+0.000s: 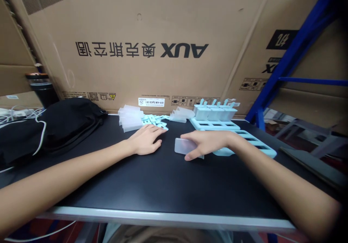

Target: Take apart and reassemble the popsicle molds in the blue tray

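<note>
The right hand [208,143] gripped a translucent case [181,146] between its thumb and fingers, just above the middle of the black tabletop [163,190], with the case's closed end pointing toward the left edge. A sliver of light blue showed at the case's other end, by the palm. The left hand [145,139] was open, palm down, its fingers stretched out to the near side of a pile of light-blue pieces [152,119] by the far edge; whether the fingertips touched them could not be told. Just left of that pile lay a stack of translucent cases [129,120], and to its right, also by the far edge, a smaller group of cases [181,113]. Toward the far right corner lay a light-blue slotted frame [268,151], partly hidden by the right hand, with a row of capped cases [214,113] standing upright at its far end. A black bag [72,121] filled the far left corner.
</note>
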A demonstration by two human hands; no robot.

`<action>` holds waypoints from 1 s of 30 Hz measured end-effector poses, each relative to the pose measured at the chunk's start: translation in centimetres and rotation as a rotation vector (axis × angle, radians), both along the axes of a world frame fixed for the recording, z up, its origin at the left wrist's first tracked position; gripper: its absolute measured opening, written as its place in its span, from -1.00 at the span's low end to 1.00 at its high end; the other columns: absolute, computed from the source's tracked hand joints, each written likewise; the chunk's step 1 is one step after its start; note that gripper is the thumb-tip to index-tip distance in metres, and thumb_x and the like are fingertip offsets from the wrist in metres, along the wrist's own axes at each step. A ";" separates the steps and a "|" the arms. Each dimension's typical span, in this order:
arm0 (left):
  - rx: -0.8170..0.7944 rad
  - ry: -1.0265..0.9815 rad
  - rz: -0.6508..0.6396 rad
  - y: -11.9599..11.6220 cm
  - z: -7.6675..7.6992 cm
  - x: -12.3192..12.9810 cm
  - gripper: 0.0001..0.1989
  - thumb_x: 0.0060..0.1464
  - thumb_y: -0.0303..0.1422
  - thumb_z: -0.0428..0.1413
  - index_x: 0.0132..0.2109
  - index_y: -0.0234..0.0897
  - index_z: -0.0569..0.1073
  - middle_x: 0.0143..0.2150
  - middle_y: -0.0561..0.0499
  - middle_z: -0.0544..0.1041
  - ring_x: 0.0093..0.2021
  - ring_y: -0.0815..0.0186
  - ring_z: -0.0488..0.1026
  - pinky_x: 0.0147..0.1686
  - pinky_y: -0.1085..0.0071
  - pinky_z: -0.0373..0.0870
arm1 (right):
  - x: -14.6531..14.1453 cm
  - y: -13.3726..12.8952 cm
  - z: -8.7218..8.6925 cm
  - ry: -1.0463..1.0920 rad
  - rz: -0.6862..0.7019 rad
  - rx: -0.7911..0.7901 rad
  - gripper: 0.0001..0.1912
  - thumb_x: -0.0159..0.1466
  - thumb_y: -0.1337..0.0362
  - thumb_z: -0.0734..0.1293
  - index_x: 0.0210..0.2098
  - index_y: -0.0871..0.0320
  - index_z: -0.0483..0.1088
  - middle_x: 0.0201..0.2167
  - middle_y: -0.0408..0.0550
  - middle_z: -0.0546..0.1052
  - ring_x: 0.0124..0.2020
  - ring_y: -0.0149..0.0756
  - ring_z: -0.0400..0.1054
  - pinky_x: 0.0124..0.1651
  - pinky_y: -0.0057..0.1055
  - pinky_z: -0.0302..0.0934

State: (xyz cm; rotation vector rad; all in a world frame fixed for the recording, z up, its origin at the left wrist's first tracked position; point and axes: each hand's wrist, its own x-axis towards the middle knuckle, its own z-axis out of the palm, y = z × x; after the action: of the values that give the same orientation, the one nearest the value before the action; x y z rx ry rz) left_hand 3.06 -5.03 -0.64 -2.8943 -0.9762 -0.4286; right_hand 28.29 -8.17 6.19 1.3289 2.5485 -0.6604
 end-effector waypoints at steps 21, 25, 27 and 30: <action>-0.352 -0.359 -0.384 -0.4 0.4 -0.2 -0.77 0.02 -0.25 0.22 -0.26 -0.24 0.35 -0.12 -0.07 0.47 -0.11 0.26 0.44 -0.09 0.32 0.38 | -0.2 0.2 -0.7 0.729 0.069 0.261 -0.59 0.24 0.10 0.32 0.01 0.07 0.18 -0.14 -0.04 0.38 -0.16 -0.28 0.32 -0.22 -0.37 0.26; -0.366 -0.354 -0.233 -0.2 0.3 -0.2 -0.58 -0.03 -0.08 0.24 -0.17 -0.22 0.29 -0.18 -0.01 0.44 -0.22 0.28 0.43 -0.25 0.35 0.37 | -0.5 0.3 -1.1 0.774 0.094 0.304 -0.63 0.23 0.12 0.35 -0.03 0.07 0.23 -0.15 -0.04 0.41 -0.16 -0.27 0.35 -0.15 -0.33 0.30; -0.371 -0.306 -0.183 -0.3 0.5 -0.1 -0.52 -0.04 -0.01 0.23 -0.14 -0.21 0.28 -0.19 0.01 0.44 -0.24 0.28 0.43 -0.30 0.37 0.34 | -0.6 0.5 -1.2 0.758 0.095 0.346 -0.64 0.22 0.12 0.36 -0.05 0.07 0.27 -0.16 -0.04 0.42 -0.19 -0.28 0.36 -0.16 -0.32 0.32; -0.365 -0.272 -0.101 -0.9 0.7 0.3 -0.44 -0.08 0.05 0.23 -0.10 -0.19 0.25 -0.17 0.03 0.46 -0.25 0.27 0.44 -0.33 0.38 0.32 | -0.5 0.7 -1.4 0.734 0.115 0.403 -0.66 0.22 0.12 0.37 -0.06 0.08 0.32 -0.13 -0.03 0.43 -0.19 -0.28 0.36 -0.18 -0.33 0.32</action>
State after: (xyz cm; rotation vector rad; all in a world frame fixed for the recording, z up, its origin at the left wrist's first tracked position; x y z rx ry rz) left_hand 3.33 -5.90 0.04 -3.2871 -1.0418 -0.7392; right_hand 27.75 -7.45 4.84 1.1760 3.4706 -0.7421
